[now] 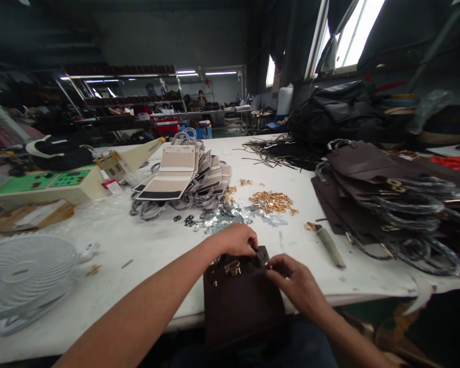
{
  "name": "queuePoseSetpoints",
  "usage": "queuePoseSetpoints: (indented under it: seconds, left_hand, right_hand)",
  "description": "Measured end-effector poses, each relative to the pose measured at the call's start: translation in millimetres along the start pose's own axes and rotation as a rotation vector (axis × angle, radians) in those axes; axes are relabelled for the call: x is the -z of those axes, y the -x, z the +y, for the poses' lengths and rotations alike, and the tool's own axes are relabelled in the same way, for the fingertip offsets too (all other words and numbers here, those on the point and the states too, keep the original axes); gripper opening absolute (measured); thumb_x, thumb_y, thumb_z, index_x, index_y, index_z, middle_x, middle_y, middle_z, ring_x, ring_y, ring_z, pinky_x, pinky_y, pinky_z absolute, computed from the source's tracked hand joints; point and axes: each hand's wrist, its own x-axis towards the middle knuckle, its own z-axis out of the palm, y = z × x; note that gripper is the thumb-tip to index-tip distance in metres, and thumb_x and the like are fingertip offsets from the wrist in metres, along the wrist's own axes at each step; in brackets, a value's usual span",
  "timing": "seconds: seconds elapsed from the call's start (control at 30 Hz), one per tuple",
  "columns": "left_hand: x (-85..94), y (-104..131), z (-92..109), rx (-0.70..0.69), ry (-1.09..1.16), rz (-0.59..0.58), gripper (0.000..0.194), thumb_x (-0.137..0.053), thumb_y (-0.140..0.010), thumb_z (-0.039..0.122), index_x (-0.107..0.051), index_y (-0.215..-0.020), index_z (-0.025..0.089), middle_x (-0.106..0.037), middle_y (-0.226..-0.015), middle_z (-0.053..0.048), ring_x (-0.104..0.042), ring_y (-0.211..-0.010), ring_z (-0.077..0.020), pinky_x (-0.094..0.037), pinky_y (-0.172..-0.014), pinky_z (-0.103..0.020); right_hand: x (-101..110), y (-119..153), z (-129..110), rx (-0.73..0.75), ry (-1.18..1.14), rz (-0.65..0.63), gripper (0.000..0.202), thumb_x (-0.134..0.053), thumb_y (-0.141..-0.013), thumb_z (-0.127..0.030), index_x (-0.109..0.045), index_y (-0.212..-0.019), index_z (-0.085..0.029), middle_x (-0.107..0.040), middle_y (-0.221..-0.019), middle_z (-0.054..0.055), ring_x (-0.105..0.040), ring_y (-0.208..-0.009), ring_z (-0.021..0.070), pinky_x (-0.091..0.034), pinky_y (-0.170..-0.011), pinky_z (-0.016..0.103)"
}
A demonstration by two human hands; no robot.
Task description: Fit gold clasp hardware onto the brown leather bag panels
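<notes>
A dark brown bag panel (243, 306) lies over the table's front edge and hangs down toward my lap. Gold clasp hardware (233, 267) rests on its upper part, with a small gold stud (215, 282) to the lower left. My left hand (237, 239) reaches across to the panel's top, its fingers curled closed over a dark strap or flap (261, 253). At the upper right edge, my right hand (297, 281) pinches thumb and fingers together; a tiny shiny bit shows at the tips, too small to name.
Beyond my hands lie silver metal plates (222, 217) and a heap of gold fittings (272, 202). A grey-handled tool (329, 246) lies to the right, before stacked brown bags (368, 194). Beige-and-black panels (168, 176), a white fan (26, 271) and a green-topped machine (46, 186) occupy the left.
</notes>
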Motion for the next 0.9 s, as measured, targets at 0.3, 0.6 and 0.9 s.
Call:
queuePoseSetpoints:
  seconds: [0.3,0.6,0.9]
  left_hand:
    - [-13.9,2.2,28.7,0.135,0.218,0.03,0.034,-0.072,-0.075,0.042,-0.077,-0.103,0.023,-0.077,-0.083,-0.002,-0.069,-0.071,-0.0198,-0.045,-0.06,-0.027]
    - [-41.0,39.7,20.9,0.301,0.295,0.273,0.036,-0.047,-0.094,0.049,-0.067,-0.101,0.02,-0.074,-0.105,-0.008,-0.068,-0.095,-0.0234,-0.051,-0.084,-0.033]
    - [-54.4,52.3,22.5,0.377,0.04,0.179,0.059,-0.081,-0.064,0.05,-0.056,-0.109,0.023,-0.071,-0.1,-0.008,-0.068,-0.092,-0.0317,-0.049,-0.075,-0.036]
  right_hand:
    - [-60.3,8.2,5.2,0.153,-0.046,0.063,0.01,-0.063,-0.091,-0.029,-0.071,-0.091,-0.024,-0.076,-0.097,0.003,-0.072,-0.09,0.0224,-0.053,-0.082,0.03]
    - [-48.7,6.7,8.9,-0.039,-0.246,0.223,0.025,-0.07,-0.084,-0.047,-0.069,-0.087,-0.022,-0.075,-0.116,0.011,-0.072,-0.099,0.0287,-0.058,-0.085,0.039]
    - [-18.3,-4.5,7.9,-0.23,-0.273,0.054,0.037,-0.071,-0.082,-0.053,-0.067,-0.095,-0.019,-0.072,-0.071,0.003,-0.072,-0.071,0.0218,-0.053,-0.06,0.028]
